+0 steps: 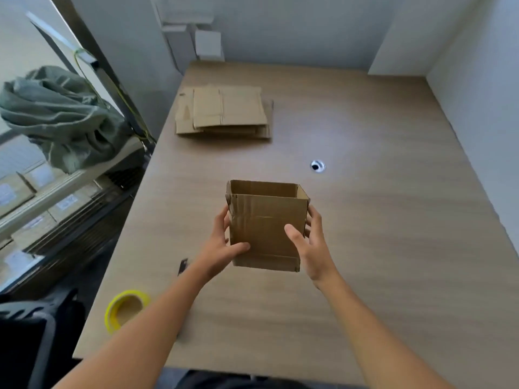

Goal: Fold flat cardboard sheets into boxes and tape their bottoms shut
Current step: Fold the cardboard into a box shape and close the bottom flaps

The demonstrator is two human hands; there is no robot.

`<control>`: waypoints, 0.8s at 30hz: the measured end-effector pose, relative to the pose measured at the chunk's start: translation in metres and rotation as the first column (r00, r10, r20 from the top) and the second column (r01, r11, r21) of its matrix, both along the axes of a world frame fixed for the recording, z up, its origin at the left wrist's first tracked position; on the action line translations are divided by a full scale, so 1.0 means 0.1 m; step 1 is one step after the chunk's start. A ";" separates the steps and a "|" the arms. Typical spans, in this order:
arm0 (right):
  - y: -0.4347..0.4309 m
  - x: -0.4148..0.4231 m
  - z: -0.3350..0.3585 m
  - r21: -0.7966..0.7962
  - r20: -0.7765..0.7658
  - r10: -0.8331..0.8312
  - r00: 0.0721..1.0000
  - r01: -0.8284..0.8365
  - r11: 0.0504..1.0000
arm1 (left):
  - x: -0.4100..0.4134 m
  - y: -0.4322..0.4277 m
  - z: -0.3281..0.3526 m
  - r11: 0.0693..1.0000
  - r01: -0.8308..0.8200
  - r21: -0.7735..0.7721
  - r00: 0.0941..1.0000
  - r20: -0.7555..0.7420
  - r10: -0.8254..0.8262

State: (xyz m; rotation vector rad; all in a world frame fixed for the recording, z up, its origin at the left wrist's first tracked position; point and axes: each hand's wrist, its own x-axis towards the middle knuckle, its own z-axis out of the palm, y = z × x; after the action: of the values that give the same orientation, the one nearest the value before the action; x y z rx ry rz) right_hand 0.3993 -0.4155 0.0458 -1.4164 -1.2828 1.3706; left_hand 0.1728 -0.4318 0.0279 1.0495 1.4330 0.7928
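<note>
An opened-out brown cardboard box point(266, 223) is held upright above the table's middle, its top open. My left hand point(224, 245) grips its left side, thumb across the front face. My right hand point(307, 245) grips the right side, thumb on the front and fingers round the edge. A stack of flat cardboard sheets point(224, 112) lies at the far left of the table. A yellow tape roll point(126, 308) lies near the table's front left edge.
The wooden table point(379, 220) has a round cable hole point(318, 165) right of centre. A small dark object point(182, 266) lies by my left wrist. Shelves with labelled boxes point(33, 209) and a grey-green bag point(56, 113) stand to the left. White walls close the back and right.
</note>
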 end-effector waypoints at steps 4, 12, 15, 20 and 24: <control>-0.55 0.23 -0.12 -0.009 -0.006 0.015 1.000 -0.015 1.000 | 0.19 -0.48 -0.06 0.993 -0.098 -0.067 0.991 0.081 0.103; -0.90 0.31 -0.20 0.037 0.064 0.087 0.994 -0.089 0.995 | 0.30 -0.58 0.06 0.929 -0.265 -0.257 0.961 0.012 0.277; -0.89 0.29 -0.27 0.018 0.086 0.017 0.996 -0.019 1.000 | 0.41 -0.60 0.07 0.939 -0.258 -0.228 0.961 0.034 0.273; -0.96 0.36 -0.35 0.027 0.135 0.100 0.986 -0.105 0.994 | 0.52 -0.78 0.01 0.996 -0.067 -0.062 0.995 -0.082 0.062; -0.97 0.43 -0.40 0.108 0.179 0.131 0.975 -0.152 0.982 | 0.57 -0.84 -0.03 0.998 0.058 0.014 0.948 -0.315 -0.051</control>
State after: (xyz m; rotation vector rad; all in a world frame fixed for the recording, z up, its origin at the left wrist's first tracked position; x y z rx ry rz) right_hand 0.4423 -0.5123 0.0054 -1.4054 -1.5785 1.2598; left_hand 0.2303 -0.5160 0.0251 1.2711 1.6572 0.6217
